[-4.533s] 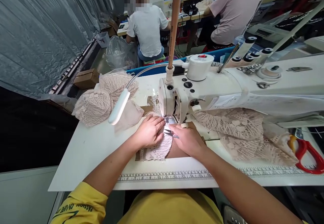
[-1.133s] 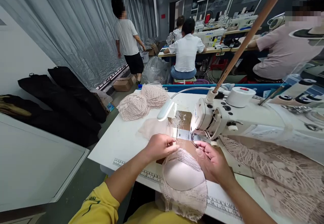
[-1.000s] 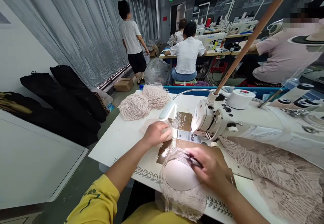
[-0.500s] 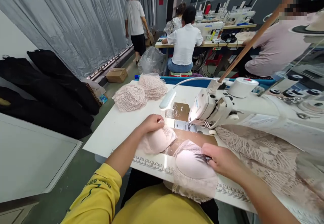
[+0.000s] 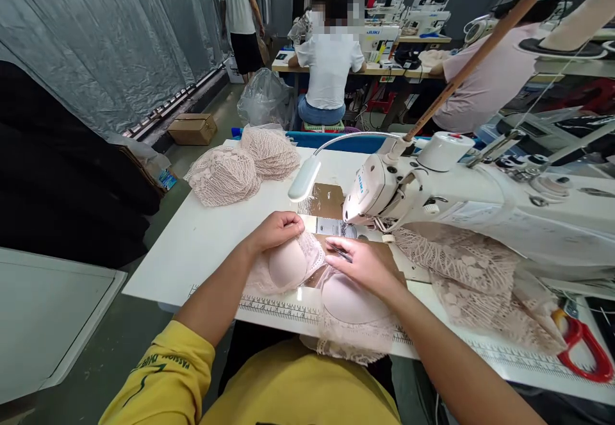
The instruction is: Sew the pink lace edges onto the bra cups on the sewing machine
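Two pale pink lace bra cups lie side by side on the white sewing table [image 5: 202, 245] in front of the white sewing machine [image 5: 432, 181]. My left hand [image 5: 275, 229] is closed on the top edge of the left cup [image 5: 287, 265]. My right hand [image 5: 362, 265] rests on the upper edge of the right cup [image 5: 353, 300], fingers curled around small thread snips [image 5: 340, 252]. The right cup's lace hangs over the table's front edge.
A pile of finished lace cups [image 5: 240, 162] sits at the table's far left. Loose lace fabric [image 5: 471, 277] lies under the machine arm, red-handled scissors [image 5: 583, 348] at the right. A lamp head [image 5: 303, 180] hangs above. Other people sit at machines behind.
The view has swung from the needle to the table front. My left hand fetched a second cup and laid it beside the first; my right hand moved to the first cup's top edge.
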The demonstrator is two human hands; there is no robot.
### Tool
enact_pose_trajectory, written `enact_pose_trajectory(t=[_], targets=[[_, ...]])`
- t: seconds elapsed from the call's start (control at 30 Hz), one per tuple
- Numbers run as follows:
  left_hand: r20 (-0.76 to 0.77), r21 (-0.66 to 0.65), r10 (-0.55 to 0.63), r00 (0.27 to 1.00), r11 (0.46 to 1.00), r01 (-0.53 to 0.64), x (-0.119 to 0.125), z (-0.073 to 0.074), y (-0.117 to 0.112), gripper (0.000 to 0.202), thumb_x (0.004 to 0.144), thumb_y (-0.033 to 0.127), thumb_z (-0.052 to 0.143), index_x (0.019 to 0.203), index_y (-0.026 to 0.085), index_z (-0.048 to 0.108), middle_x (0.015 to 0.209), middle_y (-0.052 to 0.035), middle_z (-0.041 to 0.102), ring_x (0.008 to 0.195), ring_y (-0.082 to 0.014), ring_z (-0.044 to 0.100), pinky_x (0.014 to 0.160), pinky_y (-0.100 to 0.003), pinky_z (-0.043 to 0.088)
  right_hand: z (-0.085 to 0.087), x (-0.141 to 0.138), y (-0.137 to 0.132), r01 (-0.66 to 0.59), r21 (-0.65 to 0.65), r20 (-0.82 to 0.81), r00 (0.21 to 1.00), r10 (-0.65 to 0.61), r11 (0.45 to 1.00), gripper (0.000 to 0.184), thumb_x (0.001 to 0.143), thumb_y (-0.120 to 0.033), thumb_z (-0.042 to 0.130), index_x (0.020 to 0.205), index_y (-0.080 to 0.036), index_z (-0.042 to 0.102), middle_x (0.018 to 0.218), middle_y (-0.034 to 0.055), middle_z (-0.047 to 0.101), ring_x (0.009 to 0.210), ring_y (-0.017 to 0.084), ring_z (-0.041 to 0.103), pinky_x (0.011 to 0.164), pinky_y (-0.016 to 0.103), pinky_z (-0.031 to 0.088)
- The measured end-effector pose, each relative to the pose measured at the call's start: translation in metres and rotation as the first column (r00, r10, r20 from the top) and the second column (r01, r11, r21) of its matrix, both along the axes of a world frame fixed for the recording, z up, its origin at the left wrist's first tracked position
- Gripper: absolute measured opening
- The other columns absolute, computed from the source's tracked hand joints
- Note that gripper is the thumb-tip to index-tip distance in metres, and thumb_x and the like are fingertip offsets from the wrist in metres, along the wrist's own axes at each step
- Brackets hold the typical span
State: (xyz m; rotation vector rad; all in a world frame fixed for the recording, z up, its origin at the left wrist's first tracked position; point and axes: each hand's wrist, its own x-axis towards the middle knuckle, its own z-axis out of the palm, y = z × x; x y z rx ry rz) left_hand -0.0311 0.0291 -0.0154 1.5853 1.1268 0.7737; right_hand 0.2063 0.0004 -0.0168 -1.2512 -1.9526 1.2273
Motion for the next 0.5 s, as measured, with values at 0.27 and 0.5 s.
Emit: enact_pose_trajectory(t=[0.27, 0.5], targets=[[-0.267, 0.321, -0.110, 0.957, 0.926, 0.196, 0.011, -0.006, -0.004, 0.031, 0.069, 0.026, 0.069, 0.098, 0.017, 0.066, 0.097, -0.0052, 0.067, 0.090, -0.0192, 0.058, 0.082, -0.028, 0.044, -0.011, -0.022, 0.000, -0.029, 0.077, -0.037, 0.999, 0.031, 0.997, 0.025, 0.087, -0.036, 0.054, 0.070, -0.018, 0.058, 0.065, -0.0016, 0.053, 0.064, 0.013, 0.049, 0.061, 0.026, 0.041], [-0.173, 0.068, -0.197, 0.965, 0.975, 0.212, 0.017, -0.005, -0.006, 0.024, 0.075, 0.039, 0.065, 0.081, 0.016, 0.067, 0.079, -0.0006, 0.066, 0.072, -0.0139, 0.057, 0.064, -0.022, 0.040, -0.014, -0.013, 0.001, -0.022, 0.021, -0.130, 0.991, 0.025, 1.000, 0.022, 0.089, -0.036, 0.053, 0.091, -0.018, 0.065, 0.086, 0.0043, 0.066, 0.081, 0.019, 0.058, 0.076, 0.032, 0.047]])
